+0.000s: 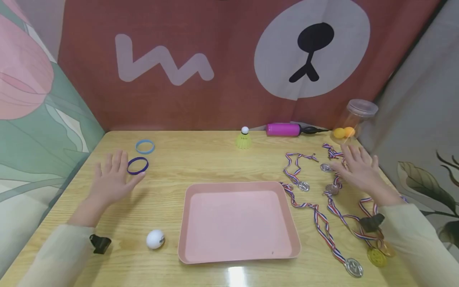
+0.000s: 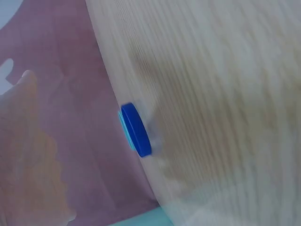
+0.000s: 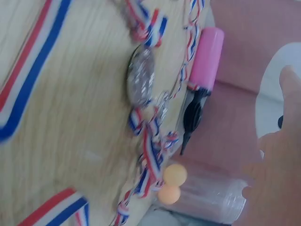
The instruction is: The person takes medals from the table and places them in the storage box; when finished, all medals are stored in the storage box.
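Observation:
My left hand (image 1: 114, 175) hovers open and flat over the wooden table (image 1: 201, 159), just left of a dark blue wristband (image 1: 138, 165); a light blue wristband (image 1: 145, 146) lies behind it. The left wrist view shows both bands edge-on (image 2: 135, 129). My right hand (image 1: 355, 167) is open, fingers spread, above several medals with red-white-blue ribbons (image 1: 305, 185), close to a silver medal (image 3: 141, 82). An empty pink tray (image 1: 190, 223) sits in the middle. Neither hand holds anything.
A white ball (image 1: 155, 239) lies left of the tray. At the back stand a yellow shuttlecock (image 1: 244, 138), a pink pump (image 1: 283, 129) and a clear jar (image 1: 353, 119) with orange balls (image 3: 173, 183). Gold and silver medals (image 1: 376, 255) lie front right. Cloth walls enclose the table.

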Demonstrator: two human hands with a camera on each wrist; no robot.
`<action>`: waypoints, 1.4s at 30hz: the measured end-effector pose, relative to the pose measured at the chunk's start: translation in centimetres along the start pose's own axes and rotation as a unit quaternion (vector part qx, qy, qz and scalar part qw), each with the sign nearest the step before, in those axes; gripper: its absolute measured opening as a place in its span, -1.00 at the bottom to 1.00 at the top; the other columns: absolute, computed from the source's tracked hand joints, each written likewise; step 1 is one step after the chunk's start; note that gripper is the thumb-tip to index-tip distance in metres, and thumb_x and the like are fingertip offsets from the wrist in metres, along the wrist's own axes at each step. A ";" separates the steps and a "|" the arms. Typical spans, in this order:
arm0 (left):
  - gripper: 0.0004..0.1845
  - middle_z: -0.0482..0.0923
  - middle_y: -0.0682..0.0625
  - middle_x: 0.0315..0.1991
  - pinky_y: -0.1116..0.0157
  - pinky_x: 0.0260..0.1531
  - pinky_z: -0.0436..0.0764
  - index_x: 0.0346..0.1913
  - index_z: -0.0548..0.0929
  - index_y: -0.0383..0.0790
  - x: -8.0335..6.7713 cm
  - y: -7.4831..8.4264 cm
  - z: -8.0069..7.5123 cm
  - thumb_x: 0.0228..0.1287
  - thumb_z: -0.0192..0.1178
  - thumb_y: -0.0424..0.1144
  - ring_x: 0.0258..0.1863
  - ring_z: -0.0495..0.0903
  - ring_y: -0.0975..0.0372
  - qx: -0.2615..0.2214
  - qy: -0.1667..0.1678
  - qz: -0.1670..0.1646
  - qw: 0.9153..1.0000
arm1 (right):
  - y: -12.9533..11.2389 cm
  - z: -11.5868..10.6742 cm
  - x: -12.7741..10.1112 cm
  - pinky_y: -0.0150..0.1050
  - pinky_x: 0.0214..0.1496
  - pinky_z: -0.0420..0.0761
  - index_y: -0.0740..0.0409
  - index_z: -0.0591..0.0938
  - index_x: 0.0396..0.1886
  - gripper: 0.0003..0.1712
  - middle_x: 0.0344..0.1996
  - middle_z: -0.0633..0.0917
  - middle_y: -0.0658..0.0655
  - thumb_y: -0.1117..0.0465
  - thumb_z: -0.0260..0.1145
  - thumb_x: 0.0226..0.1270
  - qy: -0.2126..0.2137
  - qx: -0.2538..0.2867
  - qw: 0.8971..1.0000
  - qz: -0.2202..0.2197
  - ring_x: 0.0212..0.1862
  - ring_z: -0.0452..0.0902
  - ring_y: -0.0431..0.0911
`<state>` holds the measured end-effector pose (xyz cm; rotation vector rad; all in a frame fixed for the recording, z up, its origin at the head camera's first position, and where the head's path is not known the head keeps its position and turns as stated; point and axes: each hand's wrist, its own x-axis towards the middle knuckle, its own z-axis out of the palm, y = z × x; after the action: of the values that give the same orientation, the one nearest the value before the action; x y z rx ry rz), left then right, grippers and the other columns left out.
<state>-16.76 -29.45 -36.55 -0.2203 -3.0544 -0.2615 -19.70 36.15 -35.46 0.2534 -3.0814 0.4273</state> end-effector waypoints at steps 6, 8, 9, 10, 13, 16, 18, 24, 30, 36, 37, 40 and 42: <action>-0.05 -0.28 -0.40 0.39 -0.27 0.17 -0.41 0.39 -0.20 -0.50 0.1 1.6 0.0 0.32 -0.19 0.26 0.34 -0.41 -0.21 -0.013 -0.004 0.048 0.999 | -2.1 -0.1 0.2 0.37 0.15 -0.56 0.13 -0.25 0.46 -0.14 0.37 -0.15 0.44 -0.15 -0.09 0.42 -0.007 0.017 0.998 -0.056 0.35 -0.50 0.31; -0.05 -0.27 -0.40 0.39 -0.27 0.18 -0.36 0.38 -0.18 -0.51 0.2 2.2 0.0 0.32 -0.17 0.24 0.34 -0.37 -0.22 -0.013 -0.010 0.067 0.998 | -3.0 0.0 0.2 0.37 0.18 -0.50 0.16 -0.20 0.46 -0.15 0.37 -0.10 0.44 -0.10 -0.05 0.42 -0.008 0.030 0.996 -0.085 0.36 -0.45 0.31; -0.06 -0.26 -0.40 0.39 -0.27 0.18 -0.34 0.38 -0.17 -0.51 0.2 2.5 0.0 0.32 -0.15 0.23 0.34 -0.35 -0.22 -0.013 -0.011 0.076 0.997 | -3.4 0.1 0.2 0.38 0.18 -0.46 0.19 -0.17 0.45 -0.17 0.37 -0.08 0.44 -0.08 -0.04 0.42 -0.012 0.037 0.994 -0.099 0.36 -0.43 0.31; -0.06 -0.25 -0.40 0.39 -0.26 0.19 -0.31 0.38 -0.16 -0.51 0.2 2.9 0.1 0.32 -0.14 0.23 0.34 -0.33 -0.23 -0.012 -0.013 0.087 0.996 | -3.9 0.1 0.2 0.38 0.19 -0.42 0.22 -0.14 0.45 -0.18 0.36 -0.06 0.45 -0.06 -0.02 0.42 -0.015 0.045 0.993 -0.112 0.36 -0.41 0.31; -0.07 -0.24 -0.39 0.39 -0.23 0.22 -0.28 0.39 -0.15 -0.49 0.0 4.3 0.1 0.32 -0.10 0.21 0.35 -0.31 -0.21 -0.015 -0.028 0.113 0.993 | -5.2 0.4 -0.1 0.35 0.23 -0.35 0.25 -0.06 0.44 -0.20 0.36 -0.03 0.44 -0.02 0.02 0.41 -0.031 0.071 0.987 -0.144 0.37 -0.37 0.28; -0.08 -0.21 -0.36 0.40 -0.19 0.25 -0.24 0.40 -0.13 -0.46 -0.2 5.7 0.2 0.31 -0.07 0.19 0.36 -0.28 -0.18 -0.021 -0.038 0.141 0.989 | -6.5 0.7 -0.4 0.36 0.24 -0.24 0.14 -0.03 0.46 -0.22 0.38 -0.01 0.37 -0.01 0.06 0.39 -0.062 0.098 0.981 -0.156 0.38 -0.35 0.25; -0.09 -0.19 -0.32 0.41 -0.17 0.26 -0.19 0.40 -0.11 -0.44 -0.3 6.5 0.4 0.31 -0.05 0.19 0.37 -0.26 -0.15 -0.027 -0.047 0.158 0.986 | -7.2 1.0 -0.7 0.37 0.23 -0.18 0.04 -0.03 0.47 -0.22 0.39 -0.01 0.33 -0.03 0.08 0.39 -0.086 0.112 0.977 -0.158 0.39 -0.33 0.24; -0.13 -0.15 -0.25 0.42 -0.15 0.26 -0.11 0.41 -0.07 -0.39 -1.1 8.1 0.8 0.31 -0.05 0.17 0.37 -0.21 -0.13 -0.070 -0.100 0.205 0.971 | -9.4 2.4 -1.8 0.33 0.23 0.00 0.10 0.13 0.42 -0.18 0.36 0.11 0.33 -0.06 0.22 0.27 -0.127 0.131 0.963 -0.200 0.36 -0.14 0.27; -0.15 -0.03 -0.28 0.39 -0.14 0.26 -0.05 0.41 0.02 -0.35 -1.7 9.2 1.1 0.30 -0.03 0.18 0.34 -0.09 -0.16 -0.092 -0.139 0.244 0.955 | -10.5 3.9 -2.4 0.23 0.22 0.16 0.33 0.33 0.27 -0.16 0.23 0.34 0.34 -0.06 0.35 0.12 -0.115 0.108 0.947 -0.282 0.27 0.12 0.30; -0.14 0.01 -0.15 0.40 -0.11 0.27 -0.05 0.42 0.08 -0.24 -1.9 9.5 1.4 0.23 -0.01 0.26 0.35 -0.08 -0.13 -0.085 -0.173 0.257 0.947 | -10.8 4.6 -2.5 0.13 0.16 0.33 0.37 0.40 0.19 -0.17 0.13 0.43 0.30 -0.06 0.41 0.03 -0.121 0.103 0.939 -0.306 0.18 0.29 0.19; -0.13 0.01 -0.13 0.41 -0.10 0.28 -0.06 0.42 0.09 -0.22 -1.9 9.5 1.4 0.22 -0.01 0.27 0.36 -0.08 -0.12 -0.083 -0.177 0.257 0.947 | -10.8 4.6 -2.5 0.11 0.15 0.33 0.37 0.40 0.19 -0.17 0.13 0.44 0.30 -0.06 0.41 0.03 -0.124 0.104 0.938 -0.305 0.17 0.30 0.17; -0.12 0.03 -0.13 0.40 -0.09 0.28 -0.06 0.42 0.09 -0.23 -1.9 9.5 1.5 0.20 0.02 0.27 0.36 -0.07 -0.10 -0.084 -0.179 0.261 0.945 | -10.9 4.6 -2.5 0.08 0.15 0.35 0.40 0.40 0.17 -0.16 0.11 0.46 0.29 -0.05 0.42 0.01 -0.127 0.105 0.938 -0.306 0.15 0.33 0.14; -0.11 0.04 -0.15 0.39 -0.08 0.29 -0.06 0.41 0.09 -0.25 -1.9 9.5 1.5 0.19 0.04 0.26 0.36 -0.06 -0.10 -0.087 -0.178 0.264 0.944 | -10.9 4.6 -2.5 0.07 0.15 0.35 0.41 0.40 0.18 -0.15 0.11 0.46 0.29 -0.07 0.41 0.02 -0.125 0.098 0.939 -0.304 0.15 0.33 0.14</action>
<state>-13.54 -20.19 -36.61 -1.1933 -3.1430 -0.4969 -15.45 24.91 -37.03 1.3059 -2.9515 0.7026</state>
